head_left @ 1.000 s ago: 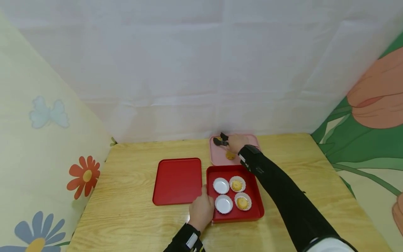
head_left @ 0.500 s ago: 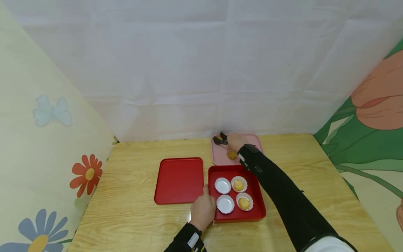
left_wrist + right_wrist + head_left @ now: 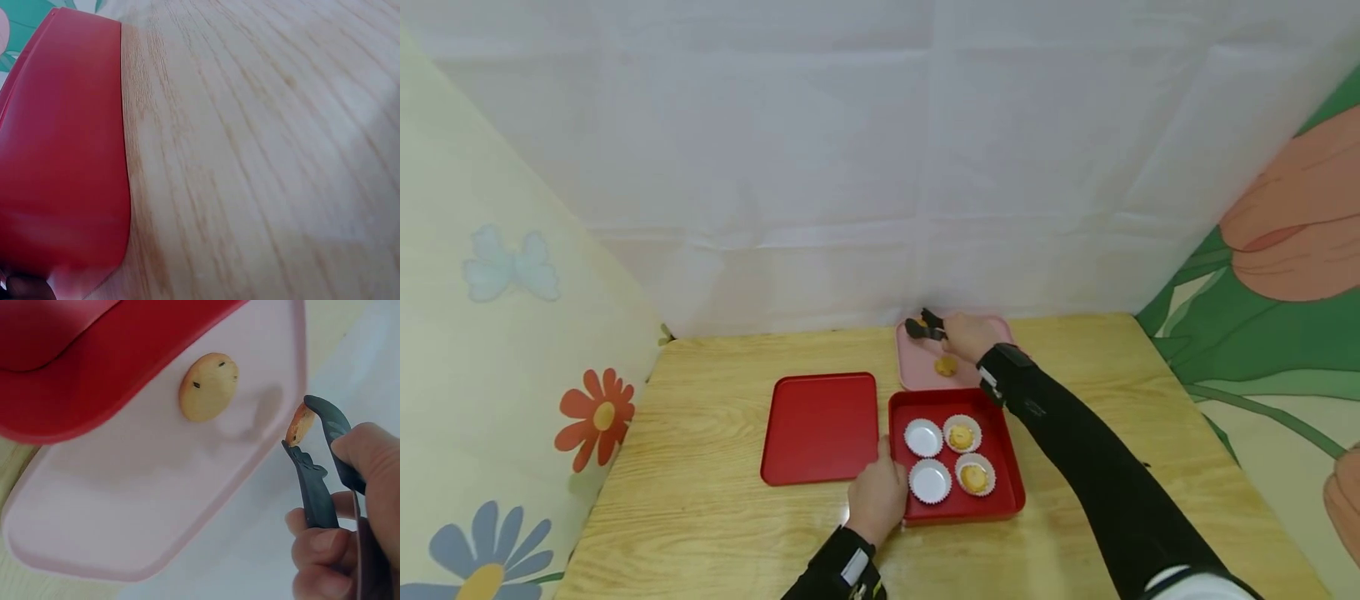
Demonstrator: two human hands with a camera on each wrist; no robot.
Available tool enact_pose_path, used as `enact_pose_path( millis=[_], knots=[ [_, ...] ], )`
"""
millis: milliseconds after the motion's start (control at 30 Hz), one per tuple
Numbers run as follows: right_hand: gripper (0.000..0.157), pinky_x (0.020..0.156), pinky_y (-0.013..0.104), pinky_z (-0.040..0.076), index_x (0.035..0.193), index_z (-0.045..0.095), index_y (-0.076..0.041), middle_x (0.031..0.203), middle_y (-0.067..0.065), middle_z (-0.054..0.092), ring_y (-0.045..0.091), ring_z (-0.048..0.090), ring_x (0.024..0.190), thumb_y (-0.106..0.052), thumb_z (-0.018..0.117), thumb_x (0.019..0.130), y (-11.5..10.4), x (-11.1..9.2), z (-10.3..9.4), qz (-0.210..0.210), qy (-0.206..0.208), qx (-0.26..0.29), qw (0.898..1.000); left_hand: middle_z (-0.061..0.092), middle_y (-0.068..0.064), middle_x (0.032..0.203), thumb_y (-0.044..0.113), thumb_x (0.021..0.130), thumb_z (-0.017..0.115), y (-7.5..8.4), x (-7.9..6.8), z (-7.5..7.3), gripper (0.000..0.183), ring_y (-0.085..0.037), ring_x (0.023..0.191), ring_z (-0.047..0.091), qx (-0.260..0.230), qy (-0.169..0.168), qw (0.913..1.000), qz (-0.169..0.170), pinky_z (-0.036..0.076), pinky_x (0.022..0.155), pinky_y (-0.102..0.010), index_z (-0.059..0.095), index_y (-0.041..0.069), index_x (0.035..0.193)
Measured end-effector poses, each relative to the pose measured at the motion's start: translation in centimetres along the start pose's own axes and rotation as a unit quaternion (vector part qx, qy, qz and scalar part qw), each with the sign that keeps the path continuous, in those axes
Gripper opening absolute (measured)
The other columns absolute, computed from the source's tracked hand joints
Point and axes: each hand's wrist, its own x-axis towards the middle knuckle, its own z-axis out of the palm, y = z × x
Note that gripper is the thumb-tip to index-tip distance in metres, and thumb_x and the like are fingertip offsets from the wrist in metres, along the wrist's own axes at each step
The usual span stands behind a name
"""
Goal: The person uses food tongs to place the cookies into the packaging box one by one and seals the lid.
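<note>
My right hand [image 3: 970, 337] grips black tongs [image 3: 927, 325] above the pink tray [image 3: 917, 362]. In the right wrist view, a small round cookie [image 3: 300, 425] is pinched between the tongs' tips. Another cookie [image 3: 209, 387], golden with dark specks, lies on the tray. Nearer me sits a red square box [image 3: 955, 514], and my left hand [image 3: 878, 498] holds its left wall. Inside the box, two white paper cups [image 3: 922, 437] on the left are bare, while both cups on the right hold a yellow cookie [image 3: 974, 478].
A flat red lid [image 3: 820, 427] lies on the wooden table [image 3: 700, 467], left of the box. A white cloth [image 3: 790, 167] hangs behind the table's back edge. Printed panels [image 3: 1262, 367] stand at both sides.
The tongs have come up slightly from the tray and moved a little right along with my right hand. My left hand stays on the box. The head view has shifted slightly.
</note>
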Motion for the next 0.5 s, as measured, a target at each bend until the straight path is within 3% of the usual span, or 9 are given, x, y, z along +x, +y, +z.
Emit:
enact_pose_path(
  millis=[67,133,167,333,500],
  knots=[
    [0.017,0.053,0.033,0.041,0.079,0.057,-0.008,0.065,0.005,0.049,0.021,0.048,0.059,-0.023,0.058,0.086,-0.6,1.2,0.4,0.034,-0.012,-0.063,0.997,0.046,-0.005,0.046,0.018,0.086,0.049,-0.1,0.1,-0.1,0.044,-0.021,0.041,0.048,-0.002,0.002,1.0,0.0,0.03,0.038,-0.033,0.046,0.003,0.128],
    [0.017,0.053,0.032,0.041,0.079,0.056,-0.008,0.064,0.005,0.049,0.021,0.048,0.058,-0.024,0.059,0.086,-0.3,0.7,0.4,0.015,0.011,-0.078,0.997,0.046,-0.005,0.046,0.018,0.086,0.049,-0.1,0.2,-0.2,0.044,-0.021,0.041,0.047,-0.004,0.002,1.0,-0.001,0.03,0.038,-0.034,0.046,0.003,0.128],
    [0.017,0.055,0.032,0.042,0.08,0.056,-0.008,0.065,0.005,0.05,0.021,0.047,0.059,-0.024,0.059,0.086,0.0,0.2,0.3,-0.009,0.03,-0.078,0.997,0.046,-0.006,0.046,0.018,0.086,0.049,-0.2,0.3,-0.2,0.044,-0.021,0.041,0.048,-0.003,0.005,1.0,0.0,0.031,0.038,-0.034,0.047,0.002,0.127],
    [0.026,0.069,0.032,0.046,0.101,0.058,-0.006,0.075,0.005,0.054,0.019,0.05,0.07,-0.028,0.061,0.087,0.0,-2.4,-0.5,-0.043,0.066,-0.036,0.996,0.05,-0.008,0.048,0.017,0.085,0.05,-0.5,0.8,-0.6,0.042,-0.024,0.043,0.051,0.003,0.015,0.9999,0.007,0.032,0.038,-0.035,0.048,0.001,0.125],
    [0.041,0.059,0.028,0.045,0.118,0.054,-0.005,0.081,0.009,0.054,0.018,0.049,0.065,-0.029,0.062,0.086,-1.1,-5.3,-1.2,-0.034,0.059,-0.035,0.997,0.051,-0.009,0.049,0.017,0.086,0.049,-0.7,1.5,-1.1,0.043,-0.024,0.044,0.051,0.001,0.011,0.9999,0.008,0.032,0.038,-0.035,0.047,0.001,0.126]
  ],
)
